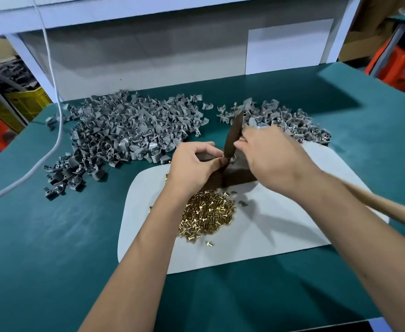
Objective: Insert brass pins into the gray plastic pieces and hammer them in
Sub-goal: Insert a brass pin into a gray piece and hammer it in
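Head view:
Left hand [191, 167]: fingers curled, pinching a small gray piece on the dark block [232, 173]; the piece is mostly hidden.
Right hand [268, 159]: wrapped round the hammer [233, 134], head upright over the block.
Brass pins [206, 216]: heaped on the white mat [280, 231].
Gray pieces [129, 130]: piled on the green table [53, 236].

A loose heap of short brass pins [206, 213] lies on the white mat, one stray pin [209, 244] just in front. Gray plastic pieces sit in two piles behind — a broad one [129, 130] at left, a smaller one [290, 123] at right. The hammer [232, 135] stands with its dark head upright — wooden handle trailing right.
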